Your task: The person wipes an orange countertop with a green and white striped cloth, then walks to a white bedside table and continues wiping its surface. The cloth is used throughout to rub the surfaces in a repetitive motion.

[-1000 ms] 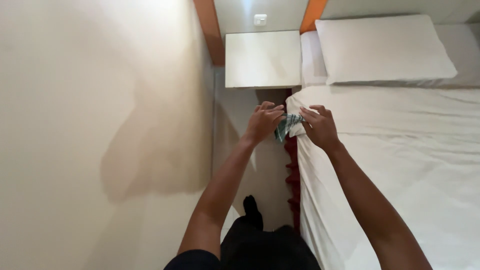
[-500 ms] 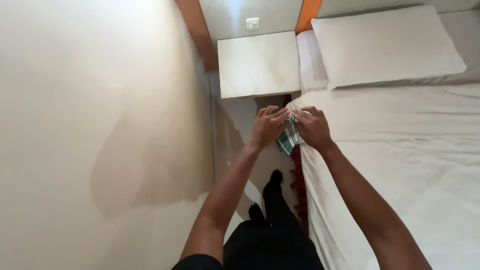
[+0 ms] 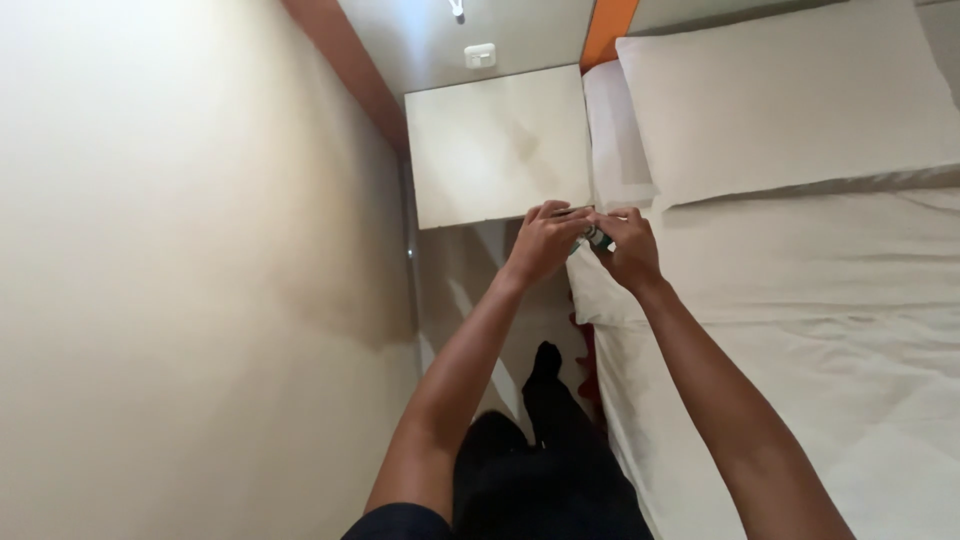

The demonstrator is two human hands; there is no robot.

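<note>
Head view: your left hand [image 3: 545, 240] and right hand [image 3: 625, 245] pinch 1 small greenish item [image 3: 597, 236] between them, above the bed [image 3: 800, 300] corner, beside the white tabletop [image 3: 495, 140].

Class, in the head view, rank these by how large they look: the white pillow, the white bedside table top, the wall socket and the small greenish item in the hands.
1. White pillow
2. White bedside table top
3. Wall socket and small greenish item: too alike to rank; the item is mostly hidden.

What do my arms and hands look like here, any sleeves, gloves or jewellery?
Both forearms are bare, no long sleeves. The left hand and right hand wear no gloves, and no watch or ring shows. A dark short sleeve edges the left upper arm.
</note>
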